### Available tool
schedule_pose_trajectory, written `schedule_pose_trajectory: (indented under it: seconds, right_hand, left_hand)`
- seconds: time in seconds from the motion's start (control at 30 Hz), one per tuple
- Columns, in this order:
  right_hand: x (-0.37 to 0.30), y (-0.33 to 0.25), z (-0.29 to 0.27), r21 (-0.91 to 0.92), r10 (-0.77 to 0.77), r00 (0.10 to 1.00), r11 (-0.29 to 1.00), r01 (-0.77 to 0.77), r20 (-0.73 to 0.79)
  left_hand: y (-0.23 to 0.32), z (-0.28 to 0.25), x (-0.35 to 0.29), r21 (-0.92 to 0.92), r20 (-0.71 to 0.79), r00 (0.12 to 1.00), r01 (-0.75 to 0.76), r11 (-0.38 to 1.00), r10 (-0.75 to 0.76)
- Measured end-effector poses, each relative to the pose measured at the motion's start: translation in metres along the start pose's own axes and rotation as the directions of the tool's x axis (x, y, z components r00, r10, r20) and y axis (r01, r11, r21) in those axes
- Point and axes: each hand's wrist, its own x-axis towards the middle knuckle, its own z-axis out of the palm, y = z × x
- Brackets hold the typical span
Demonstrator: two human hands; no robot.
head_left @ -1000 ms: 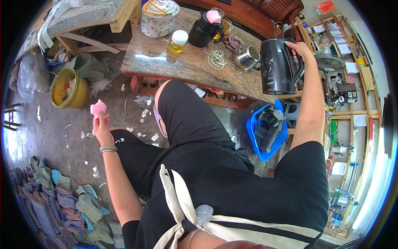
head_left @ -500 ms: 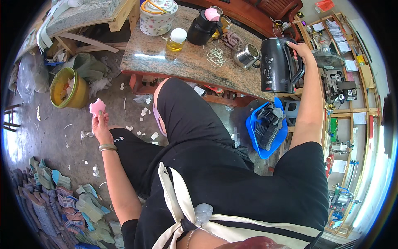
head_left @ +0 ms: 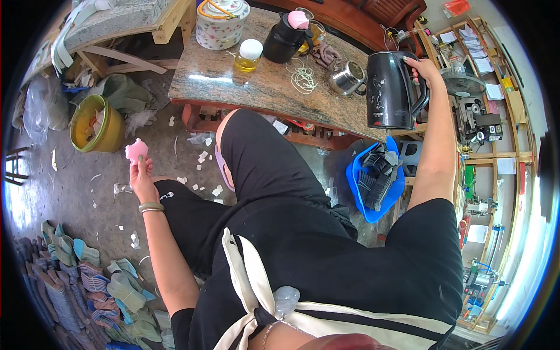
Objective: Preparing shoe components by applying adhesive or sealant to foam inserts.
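Observation:
In my right hand [head_left: 417,69] is the handle of a black electric kettle [head_left: 388,90] with a pale pattern on its side. The kettle is upright at the right end of the stone-topped table [head_left: 233,87]; whether its base touches the top I cannot tell. My left hand [head_left: 142,178], out to the left over the floor, pinches a small pink piece with an uneven edge [head_left: 137,151]. A similar pink piece [head_left: 298,20] sits on top of a black jug [head_left: 284,42] on the table. Beside the kettle stands a steel teapot [head_left: 346,78].
The table also holds a flowered pot [head_left: 220,28], a white-capped jar of yellow liquid [head_left: 249,55] and a coiled cord [head_left: 303,80]. A yellow bin [head_left: 96,123] stands left, a blue basket [head_left: 375,181] right. Stacked socks [head_left: 87,280] and scattered scraps lie on the floor.

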Motion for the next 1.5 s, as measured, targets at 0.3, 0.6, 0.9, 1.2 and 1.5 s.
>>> schedule_pose_trajectory:
  seconds: [0.3, 0.6, 0.9, 1.2, 1.5]
  right_hand:
    - [0.001, -0.002, 0.001, -0.018, -0.007, 1.000, 1.000, 0.007, 0.010]
    - [-0.002, -0.009, 0.004, -0.048, -0.012, 0.999, 0.999, 0.014, 0.036]
    - [0.006, -0.007, 0.003, -0.057, -0.016, 0.999, 0.998, 0.017, 0.031]
    - [0.013, -0.008, 0.007, -0.096, -0.017, 0.999, 0.995, 0.021, 0.042]
    - [0.016, -0.013, 0.007, -0.148, -0.006, 0.998, 0.989, 0.014, 0.056]
  left_hand:
    - [0.002, 0.002, -0.001, -0.002, 0.004, 1.000, -0.008, 1.000, 0.008]
    - [0.001, -0.001, 0.000, 0.020, 0.023, 1.000, -0.012, 1.000, 0.011]
    - [0.001, 0.000, -0.001, 0.005, 0.018, 1.000, -0.015, 1.000, 0.015]
    - [0.001, 0.001, 0.000, -0.010, -0.003, 1.000, -0.003, 1.000, 0.003]
    - [-0.003, -0.004, 0.001, -0.007, -0.001, 1.000, -0.004, 1.000, 0.004]
